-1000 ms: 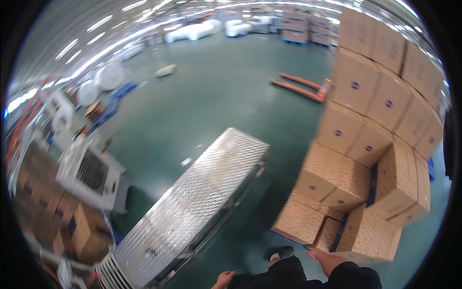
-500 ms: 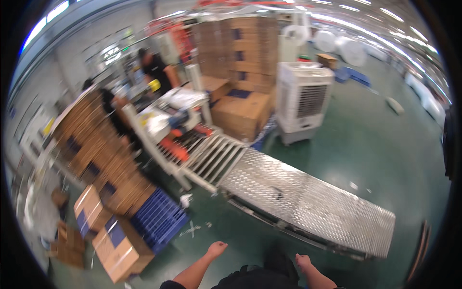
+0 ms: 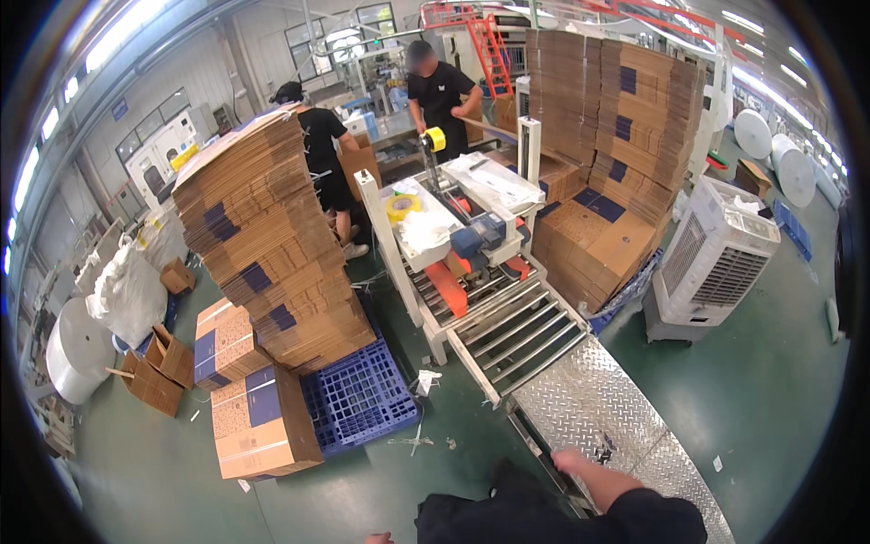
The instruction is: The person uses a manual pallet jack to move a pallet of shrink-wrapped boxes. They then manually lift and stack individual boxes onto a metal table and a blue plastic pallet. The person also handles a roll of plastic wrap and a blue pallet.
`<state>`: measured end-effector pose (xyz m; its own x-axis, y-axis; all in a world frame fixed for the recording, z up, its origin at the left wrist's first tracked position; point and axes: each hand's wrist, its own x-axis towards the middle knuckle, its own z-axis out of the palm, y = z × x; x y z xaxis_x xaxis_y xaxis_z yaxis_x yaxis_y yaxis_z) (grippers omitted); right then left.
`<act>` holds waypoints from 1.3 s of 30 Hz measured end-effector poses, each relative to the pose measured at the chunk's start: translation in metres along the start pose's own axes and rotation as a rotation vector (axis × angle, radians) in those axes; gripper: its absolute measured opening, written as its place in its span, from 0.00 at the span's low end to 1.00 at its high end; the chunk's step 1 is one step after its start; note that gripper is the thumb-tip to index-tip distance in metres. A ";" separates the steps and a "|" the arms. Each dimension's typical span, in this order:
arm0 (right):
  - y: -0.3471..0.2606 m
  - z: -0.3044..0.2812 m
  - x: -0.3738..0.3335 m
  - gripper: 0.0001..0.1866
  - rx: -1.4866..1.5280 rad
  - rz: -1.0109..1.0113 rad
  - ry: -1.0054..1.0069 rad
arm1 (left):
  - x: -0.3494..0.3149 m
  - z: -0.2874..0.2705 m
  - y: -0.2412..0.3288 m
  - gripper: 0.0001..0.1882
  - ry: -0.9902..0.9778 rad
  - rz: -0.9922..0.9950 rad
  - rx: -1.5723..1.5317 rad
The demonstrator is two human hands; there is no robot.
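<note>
Hanging at the near-left edge of the tread-plate table (image 3: 580,390): the worker's right hand (image 3: 571,461), looks loosely curled from where I stand. Fingers mostly hidden, so can't tell if it grips or touches the edge. Left hand (image 3: 379,539) barely shows, well off to the left; spread and hold: can't tell. Key geometry: table lies ahead-right of the body, long axis running from the roller conveyor (image 3: 518,340) at its far end back toward the worker's right. Right hand clearly nearer. Air cooler (image 3: 716,254) stands off the table's right edge; blue pallet (image 3: 362,399) well left.
</note>
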<state>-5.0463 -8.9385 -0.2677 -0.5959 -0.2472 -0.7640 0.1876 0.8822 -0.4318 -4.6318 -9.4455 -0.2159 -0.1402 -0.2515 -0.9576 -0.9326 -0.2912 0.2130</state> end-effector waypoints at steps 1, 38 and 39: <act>0.005 -0.039 0.021 0.19 -0.203 -0.055 0.062 | 0.007 0.011 0.008 0.31 -0.023 0.247 0.144; -0.523 -0.699 0.398 0.30 -0.552 -0.024 0.879 | 0.026 0.041 0.438 0.22 0.087 0.337 -0.076; -0.516 -0.704 0.404 0.25 -0.619 0.005 0.877 | 0.022 0.046 0.444 0.23 0.150 0.428 0.074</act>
<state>-5.9338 -9.2113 -0.0161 -0.9951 -0.0866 -0.0481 -0.0901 0.9929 0.0770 -5.0637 -9.5381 -0.1511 -0.4732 -0.4673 -0.7468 -0.8234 -0.0669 0.5635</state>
